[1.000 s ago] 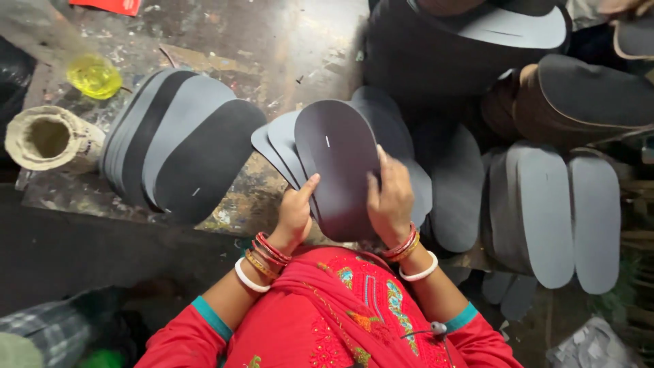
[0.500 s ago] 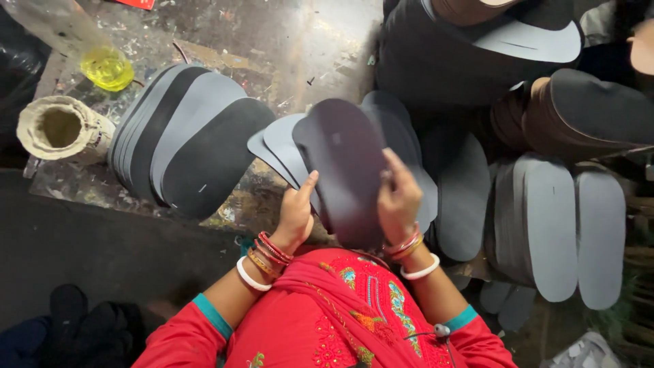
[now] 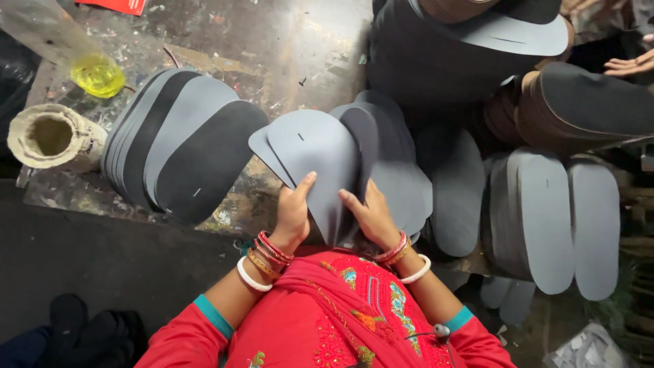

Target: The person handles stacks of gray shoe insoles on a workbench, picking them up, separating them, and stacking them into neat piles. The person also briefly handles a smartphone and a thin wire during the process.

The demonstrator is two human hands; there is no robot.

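Observation:
My left hand [image 3: 291, 217] and my right hand [image 3: 371, 217] grip the near end of a small stack of flat grey foot-shaped soles [image 3: 315, 148] just in front of my red clothing. My left thumb lies on the top light grey sole, which has a small slit. A darker sole [image 3: 362, 140] stands tilted on its edge between my hands, with my right fingers against it. More grey soles [image 3: 402, 184] lie spread under and to the right of the stack.
A fanned pile of grey and black soles [image 3: 184, 153] lies at left on the stained work surface [image 3: 272, 48]. A yellow liquid cup [image 3: 99, 73] and a crusted white pot [image 3: 51, 136] stand far left. Long soles [image 3: 545, 218] lie right. Another person's hand [image 3: 630, 65] shows top right.
The dark sole that lay flat on top under both hands has been tipped up toward the right, uncovering the lighter grey sole beneath. My view shifted slightly.

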